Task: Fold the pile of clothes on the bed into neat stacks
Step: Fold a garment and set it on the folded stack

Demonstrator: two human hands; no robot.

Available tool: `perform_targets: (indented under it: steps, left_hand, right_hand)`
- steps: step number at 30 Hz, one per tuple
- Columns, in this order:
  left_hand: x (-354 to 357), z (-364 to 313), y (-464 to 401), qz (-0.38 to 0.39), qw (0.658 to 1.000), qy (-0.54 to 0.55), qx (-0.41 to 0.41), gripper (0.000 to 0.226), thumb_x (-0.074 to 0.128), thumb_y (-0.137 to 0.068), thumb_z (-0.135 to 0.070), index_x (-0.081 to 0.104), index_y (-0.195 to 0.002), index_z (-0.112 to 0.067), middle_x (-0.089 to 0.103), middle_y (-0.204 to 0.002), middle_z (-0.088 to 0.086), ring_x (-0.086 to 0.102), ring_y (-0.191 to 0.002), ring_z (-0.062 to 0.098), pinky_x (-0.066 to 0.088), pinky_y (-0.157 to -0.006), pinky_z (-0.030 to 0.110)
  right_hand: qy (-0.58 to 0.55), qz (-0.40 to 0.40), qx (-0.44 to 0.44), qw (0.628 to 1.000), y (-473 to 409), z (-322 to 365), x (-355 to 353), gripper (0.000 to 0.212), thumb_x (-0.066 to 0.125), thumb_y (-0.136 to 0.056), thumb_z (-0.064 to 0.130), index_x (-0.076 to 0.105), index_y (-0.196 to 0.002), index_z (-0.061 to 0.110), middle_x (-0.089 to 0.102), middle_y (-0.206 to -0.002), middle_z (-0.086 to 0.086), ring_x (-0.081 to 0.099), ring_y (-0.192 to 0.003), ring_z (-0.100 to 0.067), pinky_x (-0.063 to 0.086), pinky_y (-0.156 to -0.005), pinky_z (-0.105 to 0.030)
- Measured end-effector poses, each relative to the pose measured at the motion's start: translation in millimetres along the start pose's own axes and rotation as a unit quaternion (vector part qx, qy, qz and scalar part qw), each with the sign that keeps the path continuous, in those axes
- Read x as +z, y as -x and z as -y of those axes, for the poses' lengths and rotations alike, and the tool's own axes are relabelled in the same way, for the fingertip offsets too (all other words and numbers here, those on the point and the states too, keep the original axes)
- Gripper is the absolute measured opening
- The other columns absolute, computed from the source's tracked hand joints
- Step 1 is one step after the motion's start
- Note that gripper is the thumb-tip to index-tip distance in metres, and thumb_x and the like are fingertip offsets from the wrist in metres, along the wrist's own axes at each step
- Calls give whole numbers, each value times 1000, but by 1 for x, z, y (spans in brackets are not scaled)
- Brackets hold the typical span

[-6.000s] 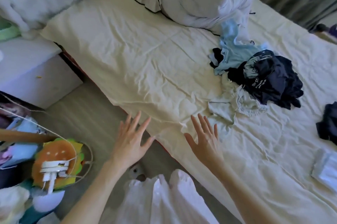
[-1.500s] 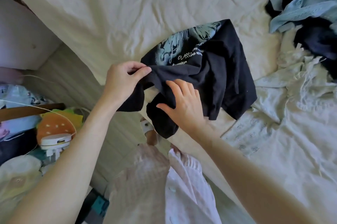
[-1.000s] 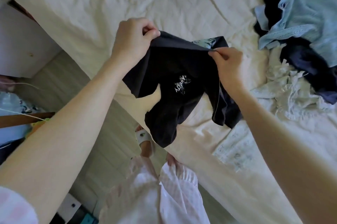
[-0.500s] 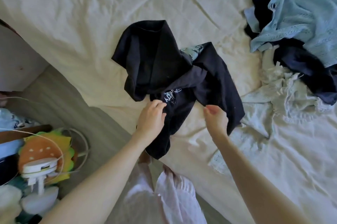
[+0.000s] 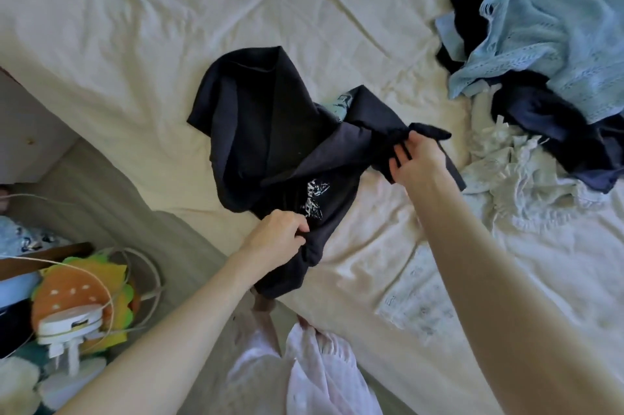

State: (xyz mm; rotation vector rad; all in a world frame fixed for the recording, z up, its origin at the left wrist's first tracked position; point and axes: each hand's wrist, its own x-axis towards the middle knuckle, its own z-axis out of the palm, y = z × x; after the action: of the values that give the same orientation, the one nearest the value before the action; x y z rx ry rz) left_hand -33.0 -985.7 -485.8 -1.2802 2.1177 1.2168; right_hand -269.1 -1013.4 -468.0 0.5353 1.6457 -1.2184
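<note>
A black T-shirt (image 5: 266,130) with a small white print lies crumpled near the bed's edge on the cream sheet (image 5: 141,26). My left hand (image 5: 277,240) grips its lower part by the print, at the mattress edge. My right hand (image 5: 417,159) holds a bunched end of the same shirt, pulled out to the right. The unfolded pile sits at the upper right: a light blue knit top (image 5: 540,29), a navy garment (image 5: 553,124) and a pale white-green garment (image 5: 526,184).
The bed's edge runs diagonally from left to bottom centre, with grey floor (image 5: 111,198) below it. A small white fan (image 5: 69,330) on an orange cushion, with cables, stands at the lower left. My pale pink clothing (image 5: 304,377) shows at the bottom.
The shirt was lifted up, then dropped onto the sheet. In the last half second my right hand took an end of it and drew it out to the right; my left hand kept gripping near the print.
</note>
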Motion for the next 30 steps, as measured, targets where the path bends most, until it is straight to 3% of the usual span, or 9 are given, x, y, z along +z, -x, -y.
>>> perform_targets:
  steps: [2, 4, 8, 10, 14, 19, 23, 26, 30]
  left_hand:
    - [1, -11, 6, 15, 996, -90, 18, 19, 50, -94, -18, 64, -106, -19, 59, -110, 0, 55, -102, 23, 47, -81, 34]
    - [0, -20, 3, -54, 988, -137, 37, 24, 46, -97, -22, 61, -115, -20, 56, -114, -3, 51, -106, 18, 45, -80, 30]
    - [-14, -28, -22, -183, 968, -137, 105, 33, 52, -95, -21, 55, -126, -12, 53, -124, 2, 49, -113, 22, 43, -88, 33]
    - [-15, -33, -37, -170, 970, -136, 109, 40, 54, -94, -25, 51, -131, -11, 50, -128, 3, 47, -117, 22, 41, -90, 34]
    - [12, -41, -44, -70, 983, -160, 56, 58, 58, -88, -46, 41, -135, -16, 43, -130, 0, 45, -118, 20, 43, -92, 33]
    - [39, -35, -20, -113, 988, -105, 17, 29, 51, -94, -37, 58, -112, -15, 54, -112, -1, 51, -107, 17, 40, -79, 25]
    - [41, -37, -2, -110, 992, -54, 32, 63, 62, -81, -54, 46, -129, -16, 50, -121, -1, 50, -111, 18, 40, -90, 33]
    - [46, -52, 9, -136, 989, -30, 56, 34, 59, -90, -35, 56, -115, -13, 58, -107, 1, 56, -100, 18, 40, -85, 25]
    - [34, -74, 16, -94, 982, 141, 80, 10, 61, -88, -23, 62, -80, -17, 60, -75, -9, 55, -75, 6, 36, -66, 8]
  right_hand:
    - [-19, 0, -91, 996, 8, 36, 18, 30, 50, -96, 14, 54, -125, 6, 58, -126, -6, 55, -118, -21, 46, -89, -31]
    - [-11, 18, -155, 988, 11, 53, 28, 24, 54, -94, 12, 60, -116, 7, 65, -105, -1, 62, -99, -15, 49, -82, -26]
    - [222, -25, -226, 948, 4, 18, 13, 26, 49, -89, 11, 68, -74, 19, 53, -60, 16, 49, -59, -1, 43, -58, -16]
    - [286, -66, -178, 939, -4, -22, -10, 20, 48, -88, 18, 59, -73, 26, 50, -62, 12, 44, -57, -6, 37, -52, -21]
    - [211, -31, 16, 977, -15, -92, -45, 10, 57, -93, 20, 58, -90, 11, 59, -91, -6, 55, -82, -18, 52, -79, -34]
    - [113, 10, 15, 993, 0, -96, -56, 13, 62, -89, 7, 63, -77, 11, 65, -77, -4, 62, -68, -12, 52, -62, -20]
    - [188, -37, -97, 977, 27, -74, -53, 7, 67, -84, 14, 68, -78, 11, 69, -80, -4, 66, -79, -20, 56, -78, -34]
    - [234, -47, -233, 943, 59, -60, -54, 7, 67, -84, 19, 69, -77, 20, 69, -76, 3, 64, -73, -8, 54, -77, -26]
    - [352, -7, -500, 792, 92, -48, -46, 6, 68, -82, 12, 71, -78, 15, 62, -79, 5, 54, -71, 0, 39, -70, -6]
